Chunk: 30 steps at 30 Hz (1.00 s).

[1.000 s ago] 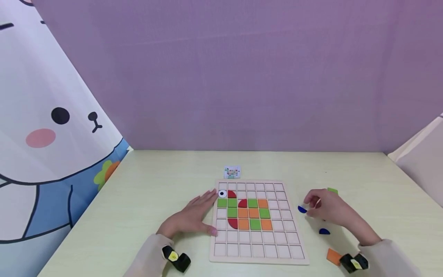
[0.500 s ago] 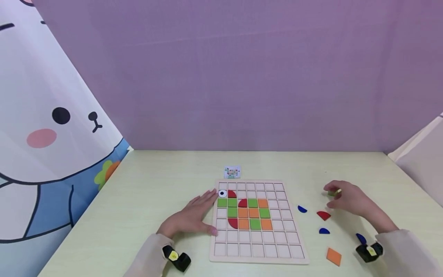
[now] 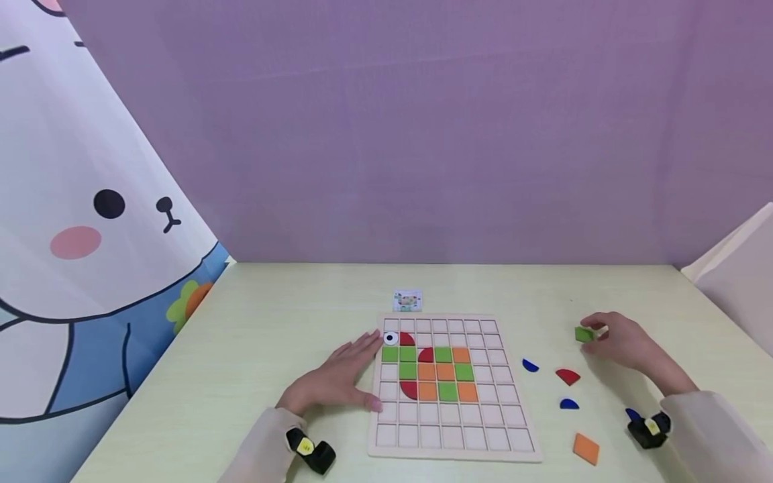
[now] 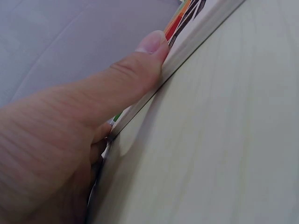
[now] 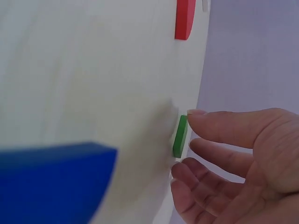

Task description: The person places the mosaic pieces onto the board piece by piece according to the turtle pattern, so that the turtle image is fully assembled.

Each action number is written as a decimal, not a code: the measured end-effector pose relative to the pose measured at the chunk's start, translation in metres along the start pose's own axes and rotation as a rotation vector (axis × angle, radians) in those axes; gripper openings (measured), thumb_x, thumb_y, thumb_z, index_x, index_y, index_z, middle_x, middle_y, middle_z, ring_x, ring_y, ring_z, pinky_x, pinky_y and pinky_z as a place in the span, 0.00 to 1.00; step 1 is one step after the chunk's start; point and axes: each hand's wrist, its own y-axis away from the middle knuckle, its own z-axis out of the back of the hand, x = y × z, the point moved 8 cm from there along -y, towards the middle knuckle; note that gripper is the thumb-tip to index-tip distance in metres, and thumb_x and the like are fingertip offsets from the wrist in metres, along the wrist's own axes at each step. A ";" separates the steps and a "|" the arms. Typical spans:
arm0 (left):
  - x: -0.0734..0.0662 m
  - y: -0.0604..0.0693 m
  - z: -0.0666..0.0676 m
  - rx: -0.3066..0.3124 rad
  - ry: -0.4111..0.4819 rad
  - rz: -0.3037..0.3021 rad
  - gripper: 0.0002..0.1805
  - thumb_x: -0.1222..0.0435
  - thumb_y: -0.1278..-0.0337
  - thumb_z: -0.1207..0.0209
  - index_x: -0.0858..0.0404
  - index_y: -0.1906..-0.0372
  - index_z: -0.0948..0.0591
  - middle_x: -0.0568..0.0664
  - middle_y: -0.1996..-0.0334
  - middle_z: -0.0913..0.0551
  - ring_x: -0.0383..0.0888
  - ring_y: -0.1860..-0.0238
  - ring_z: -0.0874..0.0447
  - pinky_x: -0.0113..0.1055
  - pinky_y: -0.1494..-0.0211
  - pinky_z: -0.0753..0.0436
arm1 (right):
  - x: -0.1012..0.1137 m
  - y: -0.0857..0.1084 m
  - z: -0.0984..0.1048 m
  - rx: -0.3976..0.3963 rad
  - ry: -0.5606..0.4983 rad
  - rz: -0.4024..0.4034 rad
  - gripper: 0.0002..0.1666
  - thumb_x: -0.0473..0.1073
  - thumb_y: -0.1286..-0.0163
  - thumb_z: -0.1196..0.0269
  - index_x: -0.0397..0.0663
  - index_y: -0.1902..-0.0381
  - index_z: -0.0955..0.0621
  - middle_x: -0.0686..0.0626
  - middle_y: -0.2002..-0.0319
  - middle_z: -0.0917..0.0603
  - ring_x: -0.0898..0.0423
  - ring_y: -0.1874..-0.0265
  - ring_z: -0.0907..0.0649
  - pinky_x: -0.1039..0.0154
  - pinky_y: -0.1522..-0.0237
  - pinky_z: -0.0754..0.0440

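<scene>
My left hand point(image 3: 335, 379) lies with its fingers spread at the left side of the wooden grid board point(image 3: 447, 436). Its thumb point(image 4: 135, 74) rests on the board's edge in the left wrist view. Green and orange squares, red quarter-circles and an eye tile point(image 3: 390, 338) sit in the board's cells. My right hand point(image 3: 622, 345) is at a loose green tile point(image 3: 584, 334) on the table, right of the board. In the right wrist view the thumb and index tips are beside this green tile point(image 5: 180, 136), with the fingers loosely bent; no firm grip shows.
Between board and right hand lie a blue half-circle point(image 3: 530, 365), a red quarter-circle point(image 3: 568, 377) and another blue half-circle point(image 3: 569, 404). An orange square point(image 3: 586, 448) is nearer the front. A third blue piece point(image 3: 632, 414) is partly behind the right wrist camera. A picture card point(image 3: 407, 300) lies behind the board.
My right hand has moved right and away from the blue and red pieces to the green tile, uncovering the red quarter-circle. The left hand has stayed at the board.
</scene>
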 end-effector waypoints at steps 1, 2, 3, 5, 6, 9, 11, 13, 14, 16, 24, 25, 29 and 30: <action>0.000 0.000 0.000 0.000 0.000 -0.001 0.60 0.38 0.58 0.35 0.57 0.24 0.53 0.48 0.23 0.58 0.49 0.23 0.64 0.53 0.23 0.58 | -0.001 0.000 0.000 0.002 0.004 -0.004 0.28 0.37 0.43 0.33 0.23 0.48 0.26 0.24 0.53 0.24 0.38 0.61 0.21 0.51 0.65 0.18; 0.000 0.000 0.000 0.001 -0.001 -0.003 0.60 0.38 0.58 0.35 0.57 0.24 0.53 0.48 0.23 0.58 0.49 0.23 0.64 0.54 0.23 0.58 | -0.002 0.000 0.000 0.003 0.007 -0.007 0.28 0.37 0.43 0.34 0.23 0.48 0.26 0.24 0.53 0.24 0.39 0.61 0.21 0.51 0.65 0.18; 0.000 -0.001 0.000 0.000 0.000 -0.002 0.60 0.38 0.58 0.35 0.57 0.24 0.53 0.48 0.23 0.58 0.49 0.23 0.64 0.53 0.23 0.58 | -0.003 0.000 -0.001 0.004 0.008 -0.009 0.27 0.37 0.43 0.34 0.23 0.49 0.26 0.25 0.54 0.24 0.39 0.61 0.21 0.51 0.65 0.18; 0.000 -0.001 0.000 -0.001 0.002 -0.002 0.60 0.38 0.58 0.35 0.57 0.24 0.53 0.48 0.23 0.58 0.49 0.22 0.64 0.54 0.23 0.58 | -0.005 -0.001 -0.001 0.004 0.008 -0.009 0.27 0.37 0.43 0.34 0.23 0.49 0.25 0.26 0.55 0.23 0.40 0.62 0.21 0.52 0.65 0.18; 0.000 -0.001 -0.001 -0.001 0.003 -0.001 0.60 0.38 0.58 0.35 0.57 0.24 0.53 0.48 0.23 0.58 0.49 0.22 0.64 0.54 0.23 0.58 | -0.005 -0.001 -0.001 0.005 0.008 -0.008 0.26 0.37 0.43 0.34 0.23 0.49 0.25 0.28 0.56 0.22 0.41 0.62 0.21 0.53 0.65 0.18; 0.001 -0.002 -0.001 0.001 0.000 0.002 0.61 0.37 0.58 0.35 0.57 0.24 0.53 0.47 0.23 0.58 0.49 0.22 0.65 0.53 0.23 0.58 | -0.005 -0.001 -0.001 0.006 0.001 -0.001 0.24 0.36 0.43 0.34 0.24 0.51 0.24 0.31 0.59 0.20 0.44 0.63 0.21 0.54 0.66 0.19; 0.001 -0.002 -0.001 0.002 -0.002 0.003 0.61 0.37 0.58 0.35 0.57 0.24 0.53 0.47 0.23 0.58 0.49 0.22 0.65 0.53 0.23 0.58 | -0.005 -0.001 -0.002 0.009 -0.003 0.000 0.23 0.36 0.43 0.34 0.25 0.53 0.23 0.34 0.61 0.20 0.45 0.64 0.21 0.56 0.67 0.19; 0.001 -0.002 -0.001 0.002 -0.005 0.004 0.61 0.37 0.58 0.36 0.57 0.24 0.53 0.48 0.23 0.58 0.49 0.22 0.65 0.53 0.23 0.58 | -0.005 -0.001 -0.004 0.013 -0.011 -0.006 0.21 0.36 0.43 0.35 0.26 0.54 0.23 0.36 0.62 0.20 0.46 0.64 0.21 0.57 0.67 0.20; 0.001 -0.002 -0.001 0.002 -0.006 0.005 0.61 0.37 0.58 0.36 0.57 0.24 0.53 0.48 0.23 0.58 0.49 0.22 0.64 0.53 0.23 0.58 | -0.005 -0.001 -0.004 0.016 -0.015 -0.009 0.21 0.35 0.43 0.35 0.27 0.54 0.22 0.37 0.62 0.20 0.47 0.65 0.22 0.57 0.66 0.20; 0.001 -0.002 -0.001 0.000 -0.005 0.007 0.61 0.37 0.58 0.35 0.57 0.24 0.53 0.48 0.23 0.58 0.49 0.22 0.64 0.53 0.23 0.58 | -0.005 -0.001 -0.005 0.019 -0.021 -0.011 0.19 0.35 0.43 0.35 0.28 0.56 0.22 0.38 0.63 0.19 0.48 0.65 0.22 0.57 0.66 0.20; 0.001 -0.002 -0.001 0.008 -0.010 0.010 0.60 0.38 0.58 0.36 0.57 0.24 0.53 0.48 0.23 0.58 0.49 0.22 0.64 0.53 0.23 0.58 | 0.001 0.002 -0.009 0.045 -0.031 0.006 0.15 0.36 0.45 0.33 0.32 0.61 0.21 0.43 0.65 0.19 0.50 0.66 0.22 0.58 0.65 0.21; 0.001 -0.002 -0.001 0.009 -0.012 0.012 0.60 0.37 0.58 0.36 0.57 0.24 0.53 0.48 0.23 0.58 0.49 0.22 0.64 0.53 0.23 0.58 | 0.002 0.002 -0.010 0.050 -0.032 0.009 0.15 0.36 0.45 0.33 0.33 0.62 0.21 0.44 0.65 0.19 0.50 0.65 0.22 0.58 0.64 0.21; 0.002 -0.003 -0.001 0.010 -0.011 0.012 0.61 0.37 0.58 0.36 0.57 0.24 0.53 0.47 0.23 0.58 0.49 0.22 0.64 0.53 0.23 0.57 | 0.005 0.003 -0.012 0.062 -0.036 0.016 0.15 0.36 0.45 0.32 0.34 0.62 0.21 0.44 0.66 0.19 0.51 0.66 0.22 0.57 0.64 0.21; 0.001 -0.003 -0.001 0.011 -0.011 0.012 0.61 0.37 0.58 0.36 0.57 0.24 0.53 0.47 0.23 0.58 0.49 0.22 0.65 0.53 0.23 0.57 | 0.006 0.003 -0.012 0.063 -0.036 0.019 0.14 0.36 0.45 0.32 0.34 0.63 0.22 0.45 0.66 0.19 0.51 0.66 0.22 0.57 0.63 0.21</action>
